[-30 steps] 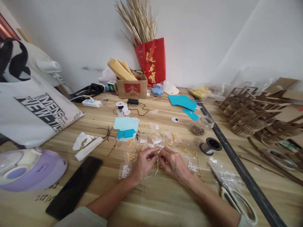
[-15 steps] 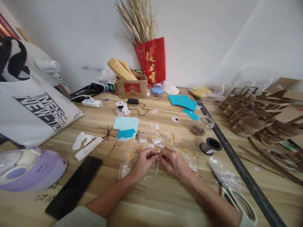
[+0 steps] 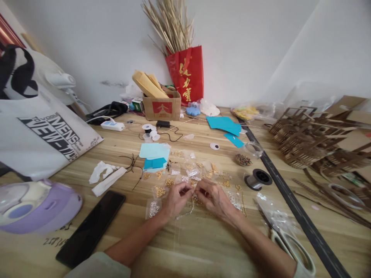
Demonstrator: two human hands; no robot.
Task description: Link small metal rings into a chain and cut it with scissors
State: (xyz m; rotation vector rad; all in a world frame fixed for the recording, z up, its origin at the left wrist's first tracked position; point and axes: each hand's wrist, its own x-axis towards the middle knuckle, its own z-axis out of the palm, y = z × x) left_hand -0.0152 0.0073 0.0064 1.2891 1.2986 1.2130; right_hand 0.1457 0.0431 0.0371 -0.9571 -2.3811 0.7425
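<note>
- Barely any motion since 1.0 s ago: both your hands sit in the same spot, shifted up-frame a touch; the chain's loose end hangs slightly differently.
- Head view, your left hand: fingers pinched together at the tips, gripping one end of a thin silver chain. Pinch is tight, no visible gap.
- Head view, your right hand: fingers curled in, tips meeting the left hand's tips at the chain's upper end. Something small sits between them; too small to tell what.
- Chain location: it drops from the pinch point, curves below and between both hands, and rests on the wooden table.
- Around the hands: small clear bags of gold findings spread just beyond the fingertips; 1 bag of silver rings touching the left wrist side.
- Right of the hands: wire spool and a clear cup of dark beads, both apart from the hands.
- Near right forearm: scissors with pale handles, partly under a plastic bag.
- Left side: black phone lying flat, purple appliance at the table edge.
- Far side: blue paper sheets, cardboard box, red gift bag against the wall.
</note>
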